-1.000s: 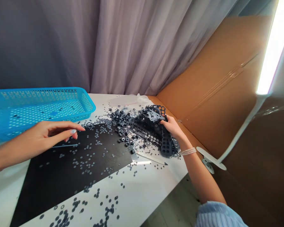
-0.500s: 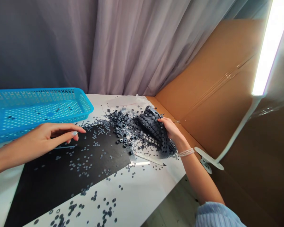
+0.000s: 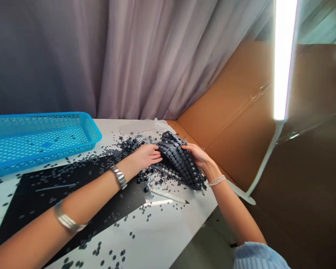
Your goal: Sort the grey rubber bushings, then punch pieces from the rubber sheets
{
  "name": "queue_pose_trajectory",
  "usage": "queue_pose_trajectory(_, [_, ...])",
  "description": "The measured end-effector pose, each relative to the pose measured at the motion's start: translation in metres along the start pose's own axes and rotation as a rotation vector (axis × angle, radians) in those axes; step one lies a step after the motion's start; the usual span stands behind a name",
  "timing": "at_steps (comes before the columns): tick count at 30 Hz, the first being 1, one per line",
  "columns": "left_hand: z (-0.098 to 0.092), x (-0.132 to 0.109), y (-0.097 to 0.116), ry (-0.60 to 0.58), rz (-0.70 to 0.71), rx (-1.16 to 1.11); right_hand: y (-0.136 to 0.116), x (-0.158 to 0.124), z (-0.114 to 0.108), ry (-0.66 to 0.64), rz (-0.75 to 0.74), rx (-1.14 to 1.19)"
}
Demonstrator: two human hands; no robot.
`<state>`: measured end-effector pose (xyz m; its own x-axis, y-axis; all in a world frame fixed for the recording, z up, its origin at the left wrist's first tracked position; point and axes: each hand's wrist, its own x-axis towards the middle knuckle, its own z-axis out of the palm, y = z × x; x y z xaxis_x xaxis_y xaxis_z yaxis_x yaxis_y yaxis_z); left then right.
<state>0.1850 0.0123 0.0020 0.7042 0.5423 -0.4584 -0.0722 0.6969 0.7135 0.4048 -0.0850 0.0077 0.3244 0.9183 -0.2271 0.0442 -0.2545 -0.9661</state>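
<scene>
- The left hand [image 3: 145, 157] is palm down and nearly flat, its fingers together and pointing right, with the fingertips [image 3: 158, 158] against the edge of the dark perforated rubber sheet [image 3: 179, 158]; it is open, not gripping.
- The right hand [image 3: 197, 157] comes in from the lower right, fingers curled over the sheet's upper edge, gripping it.
- Both arms reach forward and inward: the left forearm [image 3: 84, 198] lies low across the desk, and the right forearm [image 3: 235, 213] angles up from the near corner.
- The left arm wears a metal wristwatch [image 3: 119, 176] and a silver bangle [image 3: 67, 221]; the right wrist has a beaded bracelet [image 3: 217, 181], and a pale blue striped sleeve [image 3: 257, 256] shows at the bottom edge.
- The sheet stands arched between the 2 hands, on the white desk [image 3: 168, 228] just past a corner of the black mat [image 3: 72, 175].
- Small dark rubber rings [image 3: 131, 144] lie heaped around the sheet and scattered over the mat and desk.
- A pale pointed strip [image 3: 168, 196] lies just below the sheet.
- A blue perforated plastic basket [image 3: 92, 130] sits at the far left of the desk, with a few rings inside.
- Behind the desk hang a grey curtain [image 3: 128, 56] and a cardboard panel [image 3: 235, 119], with a bright tube light [image 3: 282, 59] on the right.
</scene>
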Motion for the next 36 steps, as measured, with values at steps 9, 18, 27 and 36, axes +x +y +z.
queue_pose_trajectory(9, [0.052, 0.031, 0.008, 0.165, 0.197, 0.061, 0.009, 0.008, -0.019, -0.026, -0.018, -0.127])
queue_pose_trajectory(18, [0.111, -0.014, 0.055, -0.014, 0.506, 0.273, 0.01, 0.01, -0.034, 0.176, 0.077, -0.45])
queue_pose_trajectory(27, [0.11, -0.066, 0.114, 0.058, 1.061, 0.577, 0.054, -0.046, -0.01, 0.406, -0.056, -0.648])
queue_pose_trajectory(36, [0.025, -0.115, 0.141, 0.393, 0.958, 0.697, 0.045, 0.005, 0.004, 0.484, -0.223, -0.627])
